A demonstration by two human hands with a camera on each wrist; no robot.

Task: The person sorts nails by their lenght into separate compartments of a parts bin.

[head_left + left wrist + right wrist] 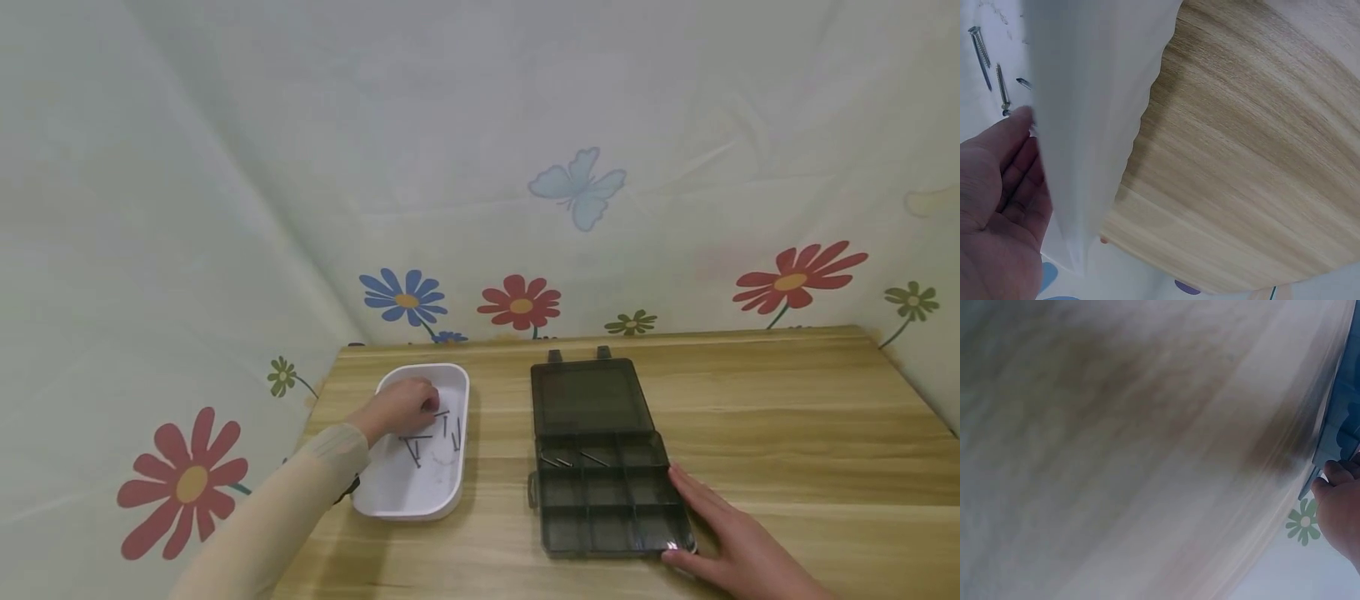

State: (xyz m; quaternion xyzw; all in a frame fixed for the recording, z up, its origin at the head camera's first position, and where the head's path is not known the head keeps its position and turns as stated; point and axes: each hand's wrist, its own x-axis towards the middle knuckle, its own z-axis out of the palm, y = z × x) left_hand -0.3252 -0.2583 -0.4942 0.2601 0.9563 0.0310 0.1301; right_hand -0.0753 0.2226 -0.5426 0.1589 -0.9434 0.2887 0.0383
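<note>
My left hand (405, 406) reaches into a white tray (360, 497) with its fingers curled down near the loose screws (417, 450). In the left wrist view the thumb of that left hand (997, 194) is right beside a screw (1002, 87); the tray wall partly hides the fingertips, so I cannot tell whether they pinch one. To the right lies an opened dark, see-through compartment box (611, 493), its lid (588, 396) folded back. Several screws (594, 458) lie in its far row. My right hand (738, 546) touches the box's right side, thumb at the near corner, forefinger farther up.
Tray and box both stand on a wooden table (495, 533), with bare wood between them. Behind the table hangs a pale cloth (465, 192) printed with flowers and a butterfly. Two latches (603, 352) stick out from the lid's far edge.
</note>
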